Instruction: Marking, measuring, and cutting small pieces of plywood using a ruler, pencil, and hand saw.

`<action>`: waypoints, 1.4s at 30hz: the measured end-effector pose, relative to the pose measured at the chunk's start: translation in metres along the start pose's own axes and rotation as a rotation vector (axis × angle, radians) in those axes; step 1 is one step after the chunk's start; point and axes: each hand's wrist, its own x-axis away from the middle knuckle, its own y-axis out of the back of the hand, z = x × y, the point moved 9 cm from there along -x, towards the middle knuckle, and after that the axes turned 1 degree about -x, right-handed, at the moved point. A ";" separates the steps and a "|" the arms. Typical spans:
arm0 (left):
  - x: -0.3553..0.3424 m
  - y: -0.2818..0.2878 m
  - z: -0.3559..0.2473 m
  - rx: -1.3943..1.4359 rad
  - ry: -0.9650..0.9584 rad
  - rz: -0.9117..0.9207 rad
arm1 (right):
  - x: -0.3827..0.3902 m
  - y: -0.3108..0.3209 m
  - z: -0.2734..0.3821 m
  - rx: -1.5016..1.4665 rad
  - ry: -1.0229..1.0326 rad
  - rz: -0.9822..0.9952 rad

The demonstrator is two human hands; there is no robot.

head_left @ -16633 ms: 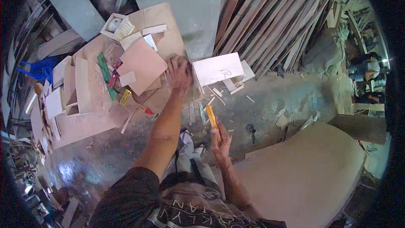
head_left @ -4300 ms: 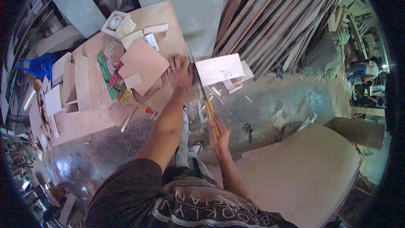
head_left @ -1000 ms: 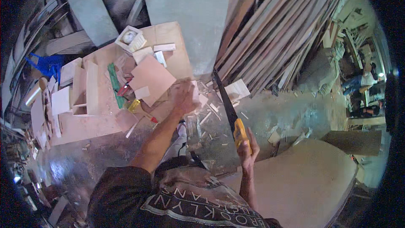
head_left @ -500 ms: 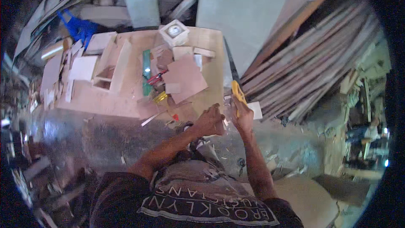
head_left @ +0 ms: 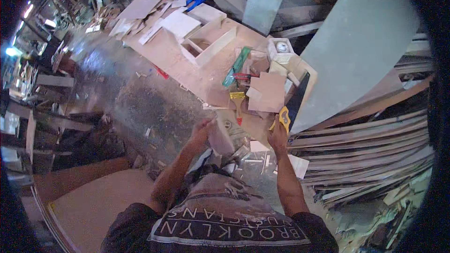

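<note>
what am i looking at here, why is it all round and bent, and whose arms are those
This is one picture from a wide fisheye camera worn on a person's head, looking down; that lens bends straight edges. The two bare forearms rising from the lower edge are the wearer's own. The right hand has its grip closed on a handsaw with a yellow handle and dark blade. The left hand holds a small pale board. Ahead lies a low plywood work surface with an open wooden box, a green strip, a paintbrush and flat offcuts. Long boards are stacked at the right.
</note>
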 end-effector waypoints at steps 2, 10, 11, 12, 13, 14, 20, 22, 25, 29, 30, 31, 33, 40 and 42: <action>-0.018 0.039 0.027 0.109 -0.054 -0.018 | -0.011 -0.008 0.009 -0.014 0.031 0.018; -0.050 0.069 -0.040 0.126 0.019 0.088 | -0.028 -0.035 0.000 0.095 -0.283 0.261; -0.052 0.074 -0.058 0.049 0.003 0.059 | -0.020 -0.038 -0.008 0.019 -0.393 0.233; -0.059 0.079 -0.072 -0.028 -0.017 0.038 | -0.010 -0.041 -0.010 0.027 -0.432 0.218; -0.069 0.088 -0.075 -0.040 -0.019 0.074 | -0.015 -0.027 0.007 0.015 -0.300 0.021; -0.080 0.108 -0.079 -0.051 -0.107 0.042 | -0.020 -0.010 0.024 0.016 -0.164 -0.178; -0.116 0.201 -0.109 -0.078 -0.052 0.070 | -0.050 0.017 0.068 0.031 -0.376 -0.263; -0.141 0.223 -0.114 -0.137 -0.086 0.119 | -0.077 0.017 0.095 0.221 -0.368 -0.185; -0.158 0.233 -0.139 -0.250 -0.164 0.137 | -0.097 -0.011 0.104 0.207 -0.358 -0.162; -0.180 0.230 -0.157 -0.301 -0.297 0.063 | -0.105 -0.064 0.091 0.294 -0.302 -0.173; -0.193 0.240 -0.148 -0.297 -0.299 0.043 | -0.108 -0.071 0.089 0.287 -0.284 -0.169; -0.197 0.244 -0.154 -0.528 -0.553 0.010 | -0.111 -0.079 0.085 0.319 -0.293 -0.116; -0.190 0.249 -0.169 -0.773 -0.791 -0.025 | -0.120 -0.087 0.079 0.190 -0.403 0.024; -0.190 0.264 -0.182 -1.391 -0.589 0.224 | -0.178 -0.092 0.178 -0.515 -0.483 -0.001; -0.177 0.242 -0.210 -1.358 -0.653 0.315 | -0.223 -0.136 0.287 -0.471 -0.186 0.215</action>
